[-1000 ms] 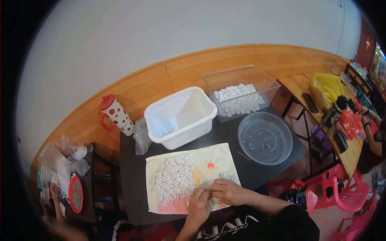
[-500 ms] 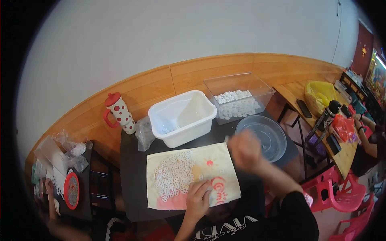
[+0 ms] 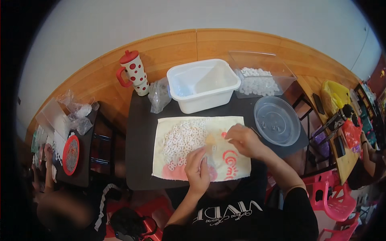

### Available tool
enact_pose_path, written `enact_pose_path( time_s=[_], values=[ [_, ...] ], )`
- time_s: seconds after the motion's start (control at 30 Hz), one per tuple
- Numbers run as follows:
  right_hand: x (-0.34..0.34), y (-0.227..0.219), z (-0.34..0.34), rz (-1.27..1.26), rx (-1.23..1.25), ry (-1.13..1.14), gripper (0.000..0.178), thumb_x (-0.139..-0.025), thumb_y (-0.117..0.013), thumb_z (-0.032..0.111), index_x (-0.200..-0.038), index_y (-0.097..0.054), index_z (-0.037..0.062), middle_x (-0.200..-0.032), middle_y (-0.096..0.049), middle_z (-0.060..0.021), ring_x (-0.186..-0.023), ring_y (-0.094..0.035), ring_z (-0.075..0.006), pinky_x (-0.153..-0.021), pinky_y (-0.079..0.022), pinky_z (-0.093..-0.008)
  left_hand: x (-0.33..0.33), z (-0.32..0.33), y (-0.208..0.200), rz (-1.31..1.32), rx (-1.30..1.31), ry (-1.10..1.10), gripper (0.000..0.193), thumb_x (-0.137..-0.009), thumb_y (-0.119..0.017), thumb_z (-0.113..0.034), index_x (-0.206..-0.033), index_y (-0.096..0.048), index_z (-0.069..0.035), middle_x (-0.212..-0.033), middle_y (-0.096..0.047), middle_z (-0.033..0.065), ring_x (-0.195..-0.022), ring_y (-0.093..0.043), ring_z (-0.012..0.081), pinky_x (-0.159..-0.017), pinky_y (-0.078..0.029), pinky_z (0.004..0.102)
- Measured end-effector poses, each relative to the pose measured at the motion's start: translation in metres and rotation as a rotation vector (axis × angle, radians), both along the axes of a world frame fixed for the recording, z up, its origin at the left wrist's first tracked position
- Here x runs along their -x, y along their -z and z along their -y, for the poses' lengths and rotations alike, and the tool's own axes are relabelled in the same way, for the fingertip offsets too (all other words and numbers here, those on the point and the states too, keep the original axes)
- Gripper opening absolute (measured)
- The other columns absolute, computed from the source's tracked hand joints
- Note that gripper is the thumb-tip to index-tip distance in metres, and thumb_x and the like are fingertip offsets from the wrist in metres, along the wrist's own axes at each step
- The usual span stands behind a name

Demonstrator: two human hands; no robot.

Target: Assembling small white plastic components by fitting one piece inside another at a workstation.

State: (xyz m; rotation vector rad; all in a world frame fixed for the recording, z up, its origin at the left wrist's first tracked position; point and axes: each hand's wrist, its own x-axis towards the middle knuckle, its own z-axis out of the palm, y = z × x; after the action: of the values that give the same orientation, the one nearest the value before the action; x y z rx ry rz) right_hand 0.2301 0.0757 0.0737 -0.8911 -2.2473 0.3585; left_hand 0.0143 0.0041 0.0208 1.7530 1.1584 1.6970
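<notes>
The left hand (image 3: 198, 170) is curled, thumb close along the forefinger; whether it pinches anything cannot be told. The right hand (image 3: 243, 139), ahead and to its right, has fingers bent toward the thumb; whether the tips meet on something is too small to tell.

Beneath both hands lies 1 cream cloth (image 3: 233, 123). Just ahead and left of the left hand, the small white pieces (image 3: 183, 140) with holes spread over it. They look light, stiff and smooth, apt to skid; the outer rim, between thumb and fingertip, seems the best hold, squeezed gently in case thin parts crack.

Right of the right hand sits 1 round clear dish (image 3: 281, 110); farther ahead of the hands, 1 white tub (image 3: 211, 101) and 1 clear box (image 3: 281, 69) holding white pieces.
</notes>
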Motion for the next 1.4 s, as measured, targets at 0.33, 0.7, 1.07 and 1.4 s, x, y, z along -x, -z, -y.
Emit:
enact_pose_path(
  time_s=[0.33, 0.7, 1.07, 1.4],
  values=[
    [0.023, 0.026, 0.007, 0.297, -0.13, 0.023, 0.011, -0.073, -0.064, 0.004, -0.084, -0.065, 0.0046, -0.087, -0.058, -0.0116, -0.083, -0.057, -0.0321, -0.073, -0.048, -0.0404, 0.0, 0.001, 0.005, 0.047, 0.005, -0.018, 0.031, -0.084, -0.055, 0.009, -0.113, -0.064, 0.003, -0.11, -0.066, 0.0182, -0.102, -0.062, 0.032, -0.09, -0.048, 0.0367],
    [0.049, 0.041, 0.061, -0.651, 0.55, -0.05, 0.009, -0.088, -0.068, -0.002, -0.097, -0.069, 0.0001, -0.087, -0.066, -0.0018, -0.077, -0.055, -0.0048, -0.065, -0.043, -0.0214, -0.001, 0.004, 0.001, 0.01, -0.014, 0.109, 0.02, -0.081, -0.064, 0.01, -0.099, -0.069, 0.004, -0.093, -0.067, 0.0117, -0.079, -0.063, 0.0178, -0.069, -0.048, 0.0255],
    [0.014, 0.026, 0.062, -0.434, 0.116, 0.033, 0.013, -0.084, -0.07, -0.002, -0.097, -0.069, 0.0013, -0.088, -0.069, -0.0081, -0.081, -0.066, -0.0187, -0.069, -0.051, -0.0281, -0.005, 0.004, 0.008, 0.031, 0.015, 0.166, 0.012, -0.083, -0.068, 0.005, -0.095, -0.07, 0.003, -0.086, -0.066, 0.0089, -0.07, -0.058, 0.0128, -0.059, -0.041, 0.0225],
    [-0.189, 0.001, 0.012, 0.275, -0.048, 0.525, 0.021, -0.071, -0.061, -0.002, -0.09, -0.066, 0.0049, -0.08, -0.067, -0.0131, -0.082, -0.061, -0.0379, -0.074, -0.05, -0.0469, -0.01, 0.003, 0.009, 0.088, 0.171, 0.206, 0.007, -0.084, -0.069, 0.005, -0.091, -0.068, 0.004, -0.084, -0.066, 0.0063, -0.066, -0.055, 0.0067, -0.056, -0.041, 0.0193]
  ],
)
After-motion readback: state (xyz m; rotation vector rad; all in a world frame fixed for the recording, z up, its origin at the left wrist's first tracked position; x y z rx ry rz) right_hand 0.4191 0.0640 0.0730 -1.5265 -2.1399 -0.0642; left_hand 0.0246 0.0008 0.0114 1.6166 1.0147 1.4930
